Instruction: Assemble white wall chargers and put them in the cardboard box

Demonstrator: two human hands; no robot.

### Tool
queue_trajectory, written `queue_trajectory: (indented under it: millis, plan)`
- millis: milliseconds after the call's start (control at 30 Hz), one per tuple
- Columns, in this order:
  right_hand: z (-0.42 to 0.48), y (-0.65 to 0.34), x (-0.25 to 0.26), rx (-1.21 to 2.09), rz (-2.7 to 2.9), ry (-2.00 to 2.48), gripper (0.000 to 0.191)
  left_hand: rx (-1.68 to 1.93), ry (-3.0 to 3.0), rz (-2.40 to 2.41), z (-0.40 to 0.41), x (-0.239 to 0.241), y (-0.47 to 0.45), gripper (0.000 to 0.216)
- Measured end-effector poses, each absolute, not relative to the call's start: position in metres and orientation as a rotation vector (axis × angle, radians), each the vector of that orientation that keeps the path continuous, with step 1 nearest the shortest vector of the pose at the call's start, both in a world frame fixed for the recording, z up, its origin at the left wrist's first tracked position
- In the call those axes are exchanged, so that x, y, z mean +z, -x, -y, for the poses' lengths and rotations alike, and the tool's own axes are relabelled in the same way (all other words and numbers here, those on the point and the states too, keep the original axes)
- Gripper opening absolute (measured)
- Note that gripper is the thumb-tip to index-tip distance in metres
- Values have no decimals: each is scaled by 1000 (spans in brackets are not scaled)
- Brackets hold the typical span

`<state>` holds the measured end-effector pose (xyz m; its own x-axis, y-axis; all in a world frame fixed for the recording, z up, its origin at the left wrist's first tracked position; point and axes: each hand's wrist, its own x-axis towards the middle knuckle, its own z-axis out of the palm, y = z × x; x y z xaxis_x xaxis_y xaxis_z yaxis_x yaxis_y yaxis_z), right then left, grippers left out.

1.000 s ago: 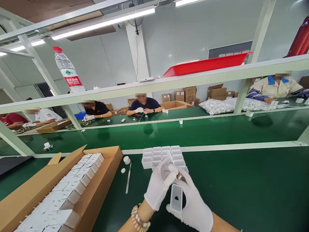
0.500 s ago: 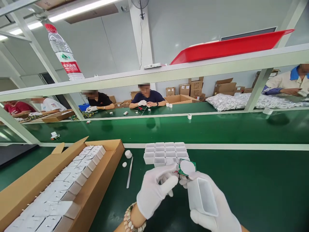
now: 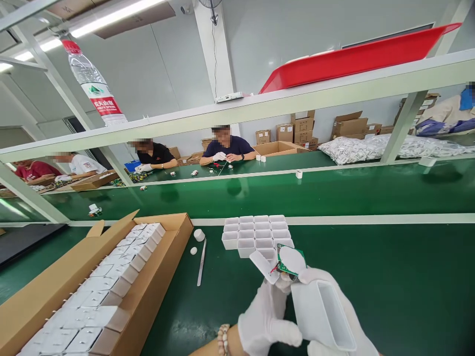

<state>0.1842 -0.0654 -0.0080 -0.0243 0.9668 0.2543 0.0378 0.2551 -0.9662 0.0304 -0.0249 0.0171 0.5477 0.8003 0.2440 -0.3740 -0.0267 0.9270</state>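
Note:
My right hand (image 3: 334, 306), in a white glove, is closed round a hollow white plastic box (image 3: 319, 316) with its open end facing right. Its thumb and fingers also pinch a green circuit board (image 3: 291, 260) that carries a round white disc. Red wires show between the board and a flat white cover (image 3: 262, 266), tilted at the board's left. My left hand (image 3: 265, 316), gloved too, is below them, fingers against the cover's lower end and thumb held apart. Its fingertips are partly hidden. Just beyond stands a block of several open white boxes (image 3: 246, 247).
A long cardboard carton (image 3: 163, 267) of white boxes lies at left. Tweezers (image 3: 201, 262) and small white caps (image 3: 199, 235) lie beside it. Overhead, a shelf (image 3: 178, 114) bears a water bottle (image 3: 92, 84) and red tray (image 3: 352, 57). Several co-workers sit beyond the green belt (image 3: 208, 200).
My left hand has turned and dropped lower and right, thumb swinging away. The white cover now shows beside the board. My right hand, with box and board, has shifted slightly right.

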Motion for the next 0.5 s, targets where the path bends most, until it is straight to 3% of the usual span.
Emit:
queue_trajectory:
  millis: [100, 267, 500]
  plan:
    - [69, -182, -14, 1061, 1387, 1048, 59, 1109, -1043, -354, 27, 5, -35, 43]
    - [67, -171, -13, 1255, 1480, 856, 66, 1196, -945, -646, 26, 19, -27, 53]
    - [69, -165, -4, 1286, 1423, 675, 67, 1208, -955, -658, 17, 33, -21, 52]
